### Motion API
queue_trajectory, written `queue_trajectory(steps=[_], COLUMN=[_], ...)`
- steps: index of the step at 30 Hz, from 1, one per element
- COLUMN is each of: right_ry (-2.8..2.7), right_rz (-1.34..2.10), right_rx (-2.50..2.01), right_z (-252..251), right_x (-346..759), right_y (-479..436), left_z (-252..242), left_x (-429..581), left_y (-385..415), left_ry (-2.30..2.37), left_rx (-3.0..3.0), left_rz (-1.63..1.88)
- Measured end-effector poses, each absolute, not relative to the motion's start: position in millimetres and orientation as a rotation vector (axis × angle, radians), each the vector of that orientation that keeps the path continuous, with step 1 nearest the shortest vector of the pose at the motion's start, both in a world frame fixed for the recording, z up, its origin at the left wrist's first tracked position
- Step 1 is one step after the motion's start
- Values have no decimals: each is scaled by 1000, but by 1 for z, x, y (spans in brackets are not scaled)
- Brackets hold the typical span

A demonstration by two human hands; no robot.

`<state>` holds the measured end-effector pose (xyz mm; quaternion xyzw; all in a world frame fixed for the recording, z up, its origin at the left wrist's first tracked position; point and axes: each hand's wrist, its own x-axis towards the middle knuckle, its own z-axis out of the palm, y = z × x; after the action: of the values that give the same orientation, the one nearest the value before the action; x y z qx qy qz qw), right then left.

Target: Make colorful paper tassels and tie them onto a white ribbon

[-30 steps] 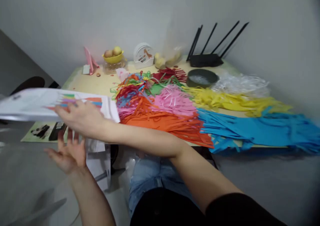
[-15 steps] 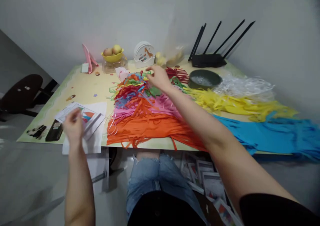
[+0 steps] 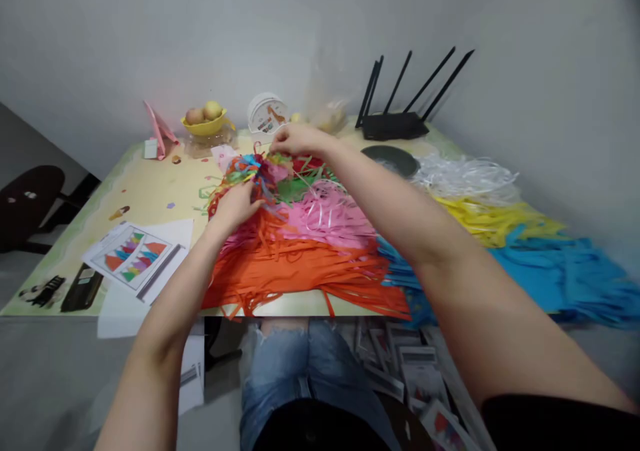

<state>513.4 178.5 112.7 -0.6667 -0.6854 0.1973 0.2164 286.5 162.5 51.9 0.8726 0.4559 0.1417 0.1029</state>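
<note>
A heap of multicoloured fringed tassels point(image 3: 240, 171) lies on the table in front of me. My right hand point(image 3: 295, 139) pinches the upper end of a tassel bunch at the back of the heap; its fingertips are partly hidden. Against the left front of the same heap rests my left hand point(image 3: 237, 204), thumb spread away from the fingers. Nearby are pink fringed strips point(image 3: 325, 214) with thin white string across them, and green strips point(image 3: 295, 188). An orange fringed stack point(image 3: 295, 268) spreads along the table's front edge.
To the right lie blue fringed strips point(image 3: 550, 274), yellow strips point(image 3: 485, 214), clear white strands point(image 3: 465, 178) and a dark round dish point(image 3: 393, 160). Behind stand a black router point(image 3: 395, 126) and a yellow fruit bowl point(image 3: 205, 128). Printed cards point(image 3: 135, 258) and a phone point(image 3: 83, 288) lie left.
My left hand has moved from above the printed cards, right and forward to the tassel heap. My right hand is now closed in a pinch. The view has shifted slightly.
</note>
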Motion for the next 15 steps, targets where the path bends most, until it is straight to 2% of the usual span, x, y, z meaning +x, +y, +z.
queue_trajectory(steps=[4, 9, 12, 15], right_ry=[-1856, -1731, -1630, -1455], right_rz=[579, 574, 626, 688], right_rx=[-1780, -1846, -1828, -1710], right_z=[144, 154, 159, 171], right_x=[526, 540, 549, 561], right_y=[164, 142, 134, 128], left_z=[66, 87, 79, 57], left_x=[283, 270, 280, 293], left_y=[191, 193, 168, 139], left_ry=[1481, 1860, 1802, 1658], left_rx=[2664, 2611, 2573, 2564], left_rz=[428, 741, 753, 574])
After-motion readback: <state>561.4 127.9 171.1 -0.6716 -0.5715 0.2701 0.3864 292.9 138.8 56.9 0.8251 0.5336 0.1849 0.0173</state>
